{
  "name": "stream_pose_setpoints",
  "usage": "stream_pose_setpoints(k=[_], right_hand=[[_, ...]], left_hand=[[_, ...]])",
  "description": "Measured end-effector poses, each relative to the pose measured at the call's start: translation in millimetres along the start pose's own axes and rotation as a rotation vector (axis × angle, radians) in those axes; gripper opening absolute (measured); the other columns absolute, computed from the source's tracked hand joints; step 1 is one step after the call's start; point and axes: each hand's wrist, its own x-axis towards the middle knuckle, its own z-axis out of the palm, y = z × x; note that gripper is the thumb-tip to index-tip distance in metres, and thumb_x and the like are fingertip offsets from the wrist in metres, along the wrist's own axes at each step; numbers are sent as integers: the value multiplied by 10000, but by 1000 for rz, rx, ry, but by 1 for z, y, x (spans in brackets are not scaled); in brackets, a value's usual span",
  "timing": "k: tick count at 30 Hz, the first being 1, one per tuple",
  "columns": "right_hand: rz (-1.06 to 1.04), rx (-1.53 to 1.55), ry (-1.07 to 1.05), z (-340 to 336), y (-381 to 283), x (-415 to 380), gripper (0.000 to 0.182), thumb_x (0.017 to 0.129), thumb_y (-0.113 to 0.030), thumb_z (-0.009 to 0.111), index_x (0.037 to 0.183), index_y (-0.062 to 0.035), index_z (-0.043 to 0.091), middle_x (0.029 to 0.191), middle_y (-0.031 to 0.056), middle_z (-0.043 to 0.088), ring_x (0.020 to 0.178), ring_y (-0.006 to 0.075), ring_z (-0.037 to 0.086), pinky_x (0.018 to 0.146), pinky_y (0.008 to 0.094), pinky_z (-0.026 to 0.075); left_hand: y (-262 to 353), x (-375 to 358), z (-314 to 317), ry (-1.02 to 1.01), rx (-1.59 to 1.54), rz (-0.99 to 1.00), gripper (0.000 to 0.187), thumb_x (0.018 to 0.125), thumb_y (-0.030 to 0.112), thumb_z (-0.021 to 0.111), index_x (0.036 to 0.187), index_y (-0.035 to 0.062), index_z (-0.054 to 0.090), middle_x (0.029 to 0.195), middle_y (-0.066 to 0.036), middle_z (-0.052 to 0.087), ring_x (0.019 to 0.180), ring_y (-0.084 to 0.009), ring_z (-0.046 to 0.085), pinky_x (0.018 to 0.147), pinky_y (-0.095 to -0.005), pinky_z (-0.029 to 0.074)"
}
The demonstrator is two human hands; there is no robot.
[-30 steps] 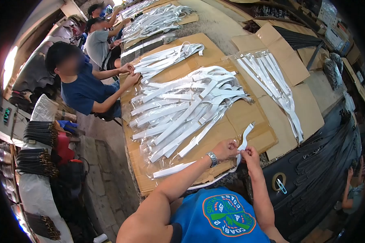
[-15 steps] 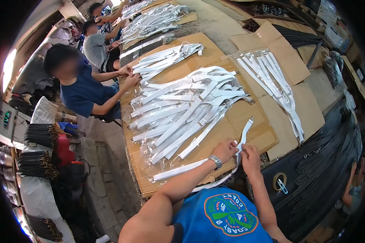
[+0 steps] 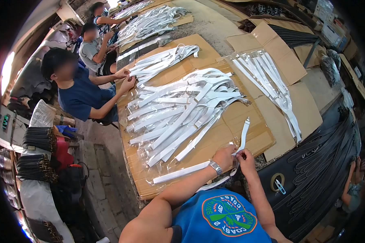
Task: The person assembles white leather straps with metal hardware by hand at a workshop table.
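Note:
Close together at the cardboard's near edge, both my hands pinch one pair of white suspenders [image 3: 245, 133]. My left hand [image 3: 225, 157], with a metal watch [image 3: 215, 167] on its wrist, has its fingers closed on the strap. Against it, my right hand [image 3: 245, 162] grips the same strap with thumb and fingers. One strap end with a small metal clip points away from me past the fingers; another part hangs down toward my lap. The exact spot between my fingertips is hidden. Just beyond lies a heap of white suspenders [image 3: 182, 109] in clear plastic sleeves.
Bagged white suspenders [image 3: 267, 81] lie on cardboard [image 3: 308, 105] at the right. Black straps [image 3: 316, 158], a tape roll [image 3: 277, 181] and blue thread snips [image 3: 280, 187] rest on a dark surface. A co-worker in a navy shirt [image 3: 75, 95] handles white straps at the left.
My right hand has drawn in closer to my left, its fingers now bunched at the strap. A co-worker farther back has raised a hand. The view has shifted slightly.

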Motion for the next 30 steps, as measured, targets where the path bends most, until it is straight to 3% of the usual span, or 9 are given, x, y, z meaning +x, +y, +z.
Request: stream_pose_setpoints(k=[5,11,14,18,21,27,30], right_hand=[[47,-14,40,-3,-11,-4,97,868,-4,631,949,1,578,816,84,636,790,154,626,730,312,500],[123,-29,34,1,-2,-4,134,866,10,627,988,3,573,820,73,642,767,144,621,711,299,503],[155,-33,19,0,-2,-2,106,863,-2,636,958,2,588,816,58,635,735,132,598,695,290,495],[207,-30,-37,-3,9,4,66,852,-15,648,901,2,607,801,36,621,726,124,573,680,273,481],[212,68,-92,-2,33,10,63,872,-66,639,883,-8,616,775,21,607,710,107,555,643,258,457],[439,587,-298,-21,-6,9,183,939,-189,593,844,-33,611,739,3,585,594,81,494,508,238,363],[472,530,-283,-23,-16,6,201,942,-197,598,825,-34,608,690,-8,561,541,87,475,480,240,343]], left_hand=[[22,-5,-6,19,120,29,288,797,98,630,1082,57,615,863,-245,671,807,-426,651,726,-512,512],[34,-9,-8,-42,260,-35,267,840,175,631,1089,81,609,763,-224,669,730,-418,661,669,-506,524],[37,-10,-10,-53,279,-13,269,825,156,635,1079,79,590,812,-206,667,757,-414,651,679,-507,516],[29,-14,0,35,296,137,297,806,56,583,1099,79,541,1023,-171,613,909,-373,632,741,-486,502],[30,-14,1,65,304,172,308,801,49,578,1105,82,539,1080,-145,585,970,-349,620,779,-462,500],[25,-17,1,66,304,221,414,803,55,592,1211,63,522,1228,-157,560,1056,-346,596,844,-436,498],[24,-16,2,83,322,248,409,814,55,578,1219,65,519,1258,-163,551,1066,-350,594,861,-430,496]])
